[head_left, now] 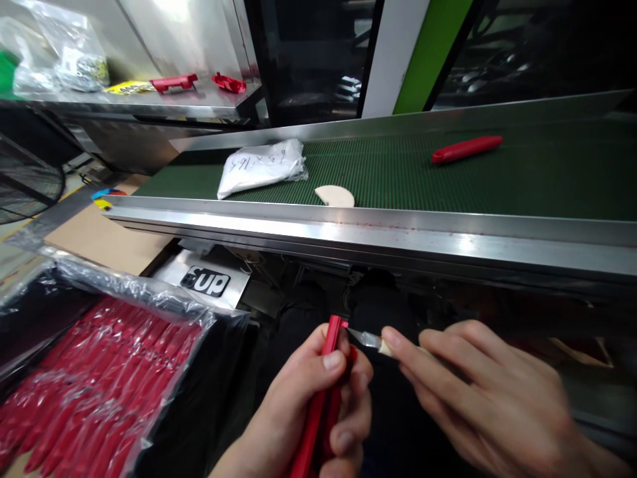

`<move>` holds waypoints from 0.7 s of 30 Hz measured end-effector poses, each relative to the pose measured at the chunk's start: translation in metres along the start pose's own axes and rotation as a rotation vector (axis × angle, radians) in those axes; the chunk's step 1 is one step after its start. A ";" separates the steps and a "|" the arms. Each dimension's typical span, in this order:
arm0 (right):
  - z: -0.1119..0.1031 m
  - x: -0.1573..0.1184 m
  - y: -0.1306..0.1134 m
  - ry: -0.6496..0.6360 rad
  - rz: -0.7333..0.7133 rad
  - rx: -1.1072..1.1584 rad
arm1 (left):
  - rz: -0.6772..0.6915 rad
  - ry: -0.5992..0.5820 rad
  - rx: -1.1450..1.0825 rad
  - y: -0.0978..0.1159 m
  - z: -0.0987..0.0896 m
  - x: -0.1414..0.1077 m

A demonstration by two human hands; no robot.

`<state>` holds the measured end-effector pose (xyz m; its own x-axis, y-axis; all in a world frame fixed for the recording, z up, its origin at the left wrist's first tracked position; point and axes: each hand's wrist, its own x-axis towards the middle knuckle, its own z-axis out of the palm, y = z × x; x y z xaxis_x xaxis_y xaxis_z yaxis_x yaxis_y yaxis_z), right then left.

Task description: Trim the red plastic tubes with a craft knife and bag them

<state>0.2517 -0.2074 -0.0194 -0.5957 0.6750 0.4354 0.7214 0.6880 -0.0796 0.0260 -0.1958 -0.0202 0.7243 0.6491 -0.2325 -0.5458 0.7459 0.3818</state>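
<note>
A long red plastic part (314, 425) is held upright in my left hand (318, 398), with the thumb across its front and the fingers curled round it. My right hand (478, 392) is closed on a small knife (365, 338), whose blade points left and meets the upper end of the red part. Only a bit of the knife's pale handle shows between the fingertips. Another red part (466, 150) lies on the green belt (388, 172) at the right.
On the belt are a white plastic packet (261, 167) and a pale rounded piece (336, 196). A metal rail (398, 232) edges it. Bagged red parts fill a lined box (182, 299) at lower left. Bags and red pieces sit on the steel table (199, 99).
</note>
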 end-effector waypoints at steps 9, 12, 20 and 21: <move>0.003 -0.004 0.001 -0.028 0.011 -0.053 | 0.058 -0.004 -0.023 -0.003 0.003 0.001; 0.002 -0.005 0.001 -0.012 -0.007 -0.053 | 0.045 0.002 -0.006 -0.003 0.003 0.000; 0.000 -0.006 0.000 -0.005 -0.013 -0.075 | 0.086 -0.052 -0.016 -0.005 0.002 0.000; 0.000 -0.007 -0.001 -0.001 -0.018 -0.074 | 0.081 -0.046 -0.017 -0.005 0.002 0.000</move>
<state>0.2552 -0.2123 -0.0220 -0.6092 0.6629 0.4351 0.7345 0.6786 -0.0054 0.0299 -0.2000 -0.0205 0.6961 0.6999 -0.1597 -0.6102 0.6941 0.3820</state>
